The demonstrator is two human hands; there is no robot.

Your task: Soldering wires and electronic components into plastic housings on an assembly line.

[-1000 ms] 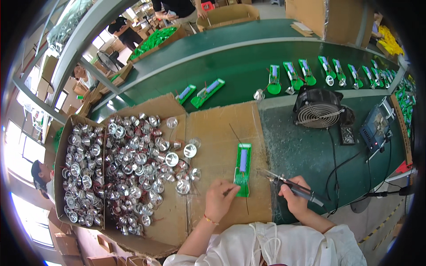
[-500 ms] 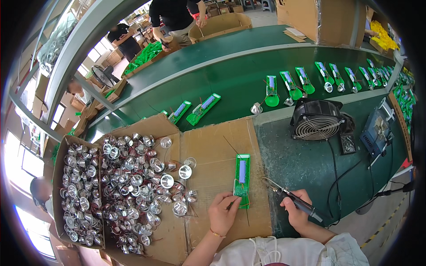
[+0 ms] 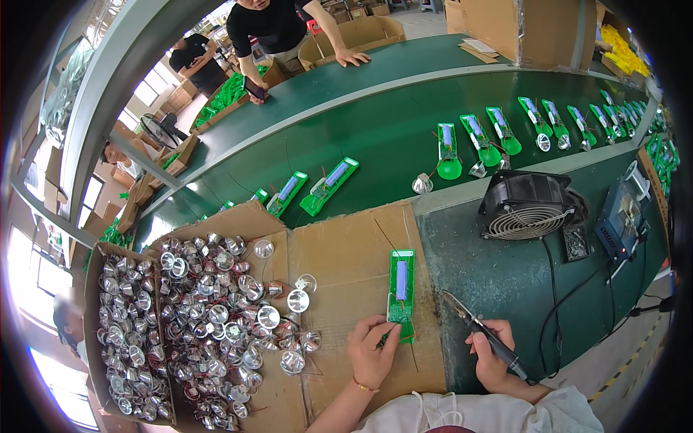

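Note:
A green plastic casing point(image 3: 409, 290) stands lengthwise on the cardboard sheet before me, with a purple cylindrical battery point(image 3: 401, 281) and a small circuit board point(image 3: 396, 311) in it. Thin dark wires stick out past both its ends. At its lower left edge is my left hand point(image 3: 370, 353), thumb and fingers pinched together; a small dark bit shows at the fingertips, too small to name. My right hand point(image 3: 494, 364) grips a soldering iron point(image 3: 507, 353) by its dark handle. The iron's metal tip points up and left, right of the casing and apart from it.
Left lies a cardboard box point(image 3: 163, 339) heaped with silver reflector cups point(image 3: 268, 317), several spilling onto the cardboard. A black fan point(image 3: 525, 206) and a blue soldering station point(image 3: 616, 220) stand right, with cables. Similar casings point(image 3: 447, 150) line the green belt point(image 3: 390, 155). Across it stands a person point(image 3: 267, 32).
My left fingers have curled in more at the casing's lower end. The soldering iron stays in my right hand. The person across has put a hand on the far table. My view has shifted slightly.

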